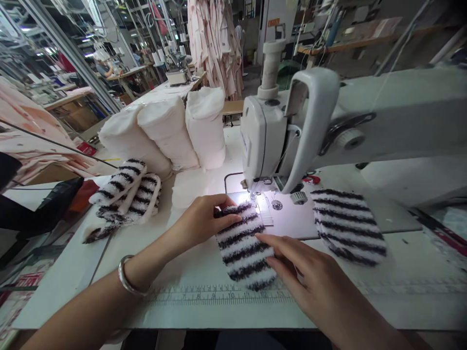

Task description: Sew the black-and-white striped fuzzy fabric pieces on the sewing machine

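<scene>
A fuzzy black-and-white striped fabric piece point(245, 248) lies on the sewing table, its far end under the lit needle area of the sewing machine point(270, 131). My left hand point(204, 218) pinches its upper left edge between thumb and fingers, close to the presser foot. On the right edge, my right hand point(302, 265) grips the fabric with thumb and forefinger; its other fingers curl beneath, partly hidden. A second striped piece point(348, 226) lies flat to the right of the machine's needle plate. Several folded striped pieces point(127, 194) are heaped at the left.
Three stacks of white fabric point(206, 129) stand behind the needle area, with a flat white piece point(188, 187) before them. A printed ruler point(215, 295) runs along the table's front. Red-handled scissors point(447, 233) lie at the far right. Pink garments point(215, 43) hang behind.
</scene>
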A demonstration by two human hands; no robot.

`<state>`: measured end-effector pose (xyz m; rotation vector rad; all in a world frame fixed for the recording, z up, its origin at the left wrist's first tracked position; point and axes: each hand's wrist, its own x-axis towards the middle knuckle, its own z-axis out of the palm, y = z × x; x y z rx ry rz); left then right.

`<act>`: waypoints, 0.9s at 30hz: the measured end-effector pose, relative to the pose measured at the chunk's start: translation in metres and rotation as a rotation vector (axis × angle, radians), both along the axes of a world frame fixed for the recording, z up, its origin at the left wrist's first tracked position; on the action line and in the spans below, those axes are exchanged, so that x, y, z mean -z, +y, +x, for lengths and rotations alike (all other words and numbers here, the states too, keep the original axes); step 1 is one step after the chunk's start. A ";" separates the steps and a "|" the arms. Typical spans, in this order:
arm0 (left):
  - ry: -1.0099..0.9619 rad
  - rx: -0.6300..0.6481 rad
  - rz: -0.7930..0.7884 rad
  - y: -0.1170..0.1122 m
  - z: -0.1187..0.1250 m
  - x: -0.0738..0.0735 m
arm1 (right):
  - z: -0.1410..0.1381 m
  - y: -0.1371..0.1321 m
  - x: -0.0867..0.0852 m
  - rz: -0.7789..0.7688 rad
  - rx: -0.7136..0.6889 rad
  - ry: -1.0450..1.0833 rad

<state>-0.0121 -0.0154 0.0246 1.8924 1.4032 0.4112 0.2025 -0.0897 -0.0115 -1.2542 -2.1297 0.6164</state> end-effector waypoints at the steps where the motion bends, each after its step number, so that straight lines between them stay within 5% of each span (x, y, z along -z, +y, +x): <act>1: 0.014 0.006 -0.004 0.000 0.000 0.000 | 0.000 0.000 0.001 0.009 -0.003 -0.018; 6: 0.127 0.051 0.023 0.002 0.001 0.006 | -0.002 0.000 0.012 0.053 0.007 -0.113; 16: 0.220 0.010 0.086 -0.005 0.003 0.007 | -0.015 -0.016 0.027 0.412 -0.018 -0.258; 27: 0.208 -0.010 0.137 0.000 0.011 0.013 | -0.013 -0.012 0.029 0.374 0.040 -0.240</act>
